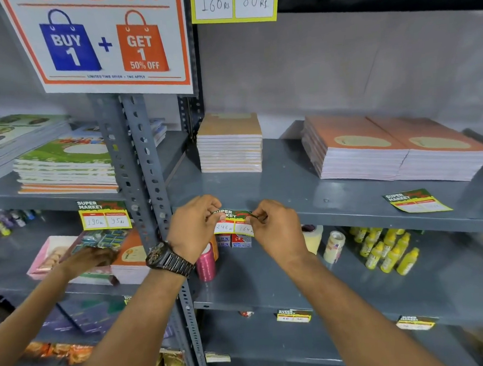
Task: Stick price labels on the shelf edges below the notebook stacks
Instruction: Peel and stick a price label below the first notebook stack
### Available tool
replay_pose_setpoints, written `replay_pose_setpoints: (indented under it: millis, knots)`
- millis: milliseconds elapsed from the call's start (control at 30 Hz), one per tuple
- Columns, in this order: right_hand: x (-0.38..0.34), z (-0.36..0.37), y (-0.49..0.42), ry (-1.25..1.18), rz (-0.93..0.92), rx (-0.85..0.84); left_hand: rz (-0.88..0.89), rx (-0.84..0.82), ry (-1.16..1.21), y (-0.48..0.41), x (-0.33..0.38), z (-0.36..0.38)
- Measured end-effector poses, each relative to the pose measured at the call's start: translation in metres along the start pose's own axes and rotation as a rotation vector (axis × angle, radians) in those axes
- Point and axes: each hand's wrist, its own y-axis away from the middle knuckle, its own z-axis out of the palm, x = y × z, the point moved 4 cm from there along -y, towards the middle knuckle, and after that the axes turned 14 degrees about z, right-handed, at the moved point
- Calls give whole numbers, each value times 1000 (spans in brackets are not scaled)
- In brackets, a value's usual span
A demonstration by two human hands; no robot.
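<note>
My left hand (193, 228) and my right hand (277, 230) both pinch one green, red and yellow price label (233, 225) at its top corners. The label hangs against the grey shelf edge (350, 218), below a stack of tan notebooks (230, 144). Handwritten numbers show on its two white boxes. A second label (416, 201) lies flat on the shelf top, in front of two stacks of orange notebooks (396, 150). On the left bay's shelf edge sits a stuck label (104, 215), under a stack of green notebooks (66, 165).
A perforated steel upright (138, 172) divides the two bays, with a promo poster (101, 41) above. Another person's hand (89, 258) reaches into the lower left shelf. Tape rolls (334, 246), a pink spool (205, 262) and yellow bottles (386, 251) fill the shelf below my hands.
</note>
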Motion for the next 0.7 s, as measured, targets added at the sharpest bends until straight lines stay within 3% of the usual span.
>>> replay_pose_setpoints:
  millis: [133,267,400,533,700]
  knots:
    - [-5,-9,-4,97,-22,25,25,8,-63,-1,3,-2]
    - [-7,-15,-10,92,-23,7,64,13,-301,6,11,-8]
    - [-7,-16,-14,77,-12,-31,299,107,-454,40,32,19]
    - [-9,-17,-17,85,-11,-44,353,-151,-495,67,29,74]
    - [-9,-17,-18,106,-22,-54,247,-261,-537,65,15,98]
